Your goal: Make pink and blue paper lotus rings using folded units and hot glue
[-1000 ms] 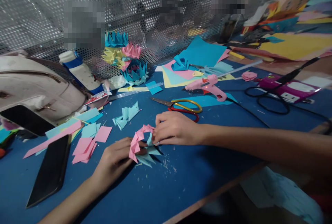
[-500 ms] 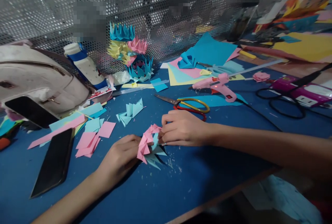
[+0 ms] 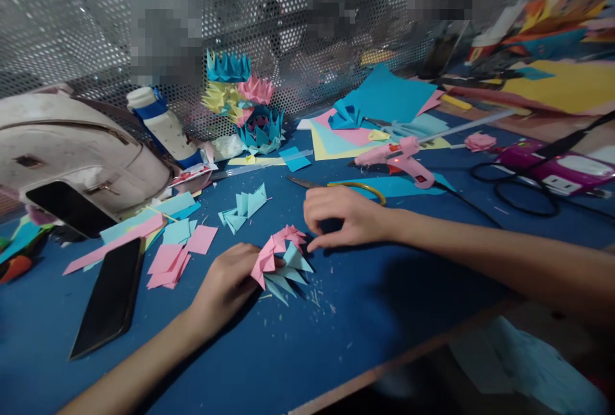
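My left hand (image 3: 229, 284) grips the left side of a folded paper ring (image 3: 270, 253), pink pleats above and light blue points below. Its fingertips are partly hidden behind the ring. Just right of the ring, my right hand (image 3: 339, 215) hovers with its fingers bent and the thumb held apart from them; nothing shows between them. Behind that hand lies a pair of scissors (image 3: 358, 189), its yellow handle visible and the rest partly covered. A separate light blue folded paper strip (image 3: 244, 207) rests beyond the ring.
Pink paper squares (image 3: 168, 266) and two dark phones (image 3: 109, 300) are on the left, near a pale backpack (image 3: 81, 146) and a bottle (image 3: 161, 127). Finished paper crowns (image 3: 262, 130) stand against the mesh. A pink glue gun (image 3: 401, 157) with its cord lies at right.
My right hand has let go of the ring's right side and drawn back slightly up and right, thumb spreading from the fingers. My left hand keeps its hold.
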`<state>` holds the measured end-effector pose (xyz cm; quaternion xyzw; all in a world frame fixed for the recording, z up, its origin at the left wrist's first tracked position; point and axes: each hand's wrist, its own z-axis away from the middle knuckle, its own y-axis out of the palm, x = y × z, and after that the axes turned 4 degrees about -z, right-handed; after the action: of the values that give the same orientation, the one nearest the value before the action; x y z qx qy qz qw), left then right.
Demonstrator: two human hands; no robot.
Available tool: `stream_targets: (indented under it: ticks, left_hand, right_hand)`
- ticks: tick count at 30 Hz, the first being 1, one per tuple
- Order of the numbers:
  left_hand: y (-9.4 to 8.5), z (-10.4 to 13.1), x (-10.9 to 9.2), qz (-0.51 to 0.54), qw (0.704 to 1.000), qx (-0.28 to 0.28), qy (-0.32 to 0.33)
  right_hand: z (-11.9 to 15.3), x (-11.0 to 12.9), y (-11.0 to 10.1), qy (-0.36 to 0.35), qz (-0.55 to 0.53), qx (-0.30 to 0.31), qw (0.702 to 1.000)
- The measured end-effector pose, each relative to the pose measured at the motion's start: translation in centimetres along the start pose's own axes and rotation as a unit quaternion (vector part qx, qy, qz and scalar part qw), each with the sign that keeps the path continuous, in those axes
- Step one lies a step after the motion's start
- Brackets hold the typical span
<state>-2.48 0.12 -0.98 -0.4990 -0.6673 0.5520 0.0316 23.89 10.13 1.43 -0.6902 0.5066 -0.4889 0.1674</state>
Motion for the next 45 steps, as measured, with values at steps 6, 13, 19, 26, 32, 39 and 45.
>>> stream_targets:
  ticks: [6,13,19,26,32,39,45]
  left_hand:
    - [-0.1,-0.3,-0.2,0.104,0.986,-0.023,-0.126]
    - [0.2,-1.0,-0.6,0.193,0.961,-0.049,-0.192]
    - [0.2,-2.1,-1.4,0.315,0.898,-0.113,-0.285]
    - [1.2,-1.8,-2.1,0.48,0.756,-0.186,-0.405]
    - [1.2,-2.5,-3.5,0.557,0.65,-0.229,-0.463]
    - [1.3,-3.1,-4.7,0.585,0.607,-0.255,-0.474]
    - [1.6,-3.2,-4.8,0.614,0.587,-0.246,-0.467]
  right_hand:
    - [-0.1,-0.5,0.7,0.157,-0.061,0.069,0.983]
    - [-0.4,-0.3,2.5,0.141,-0.079,0.039,0.986]
    - [-0.6,0.4,2.2,0.184,-0.217,-0.008,0.959]
    - [-0.8,1.5,3.2,0.278,-0.466,-0.105,0.833]
    - [-0.8,2.1,3.5,0.321,-0.578,-0.118,0.741]
    - [-1.1,2.3,3.8,0.339,-0.649,-0.15,0.664]
    - [-1.1,2.6,3.9,0.345,-0.648,-0.159,0.66]
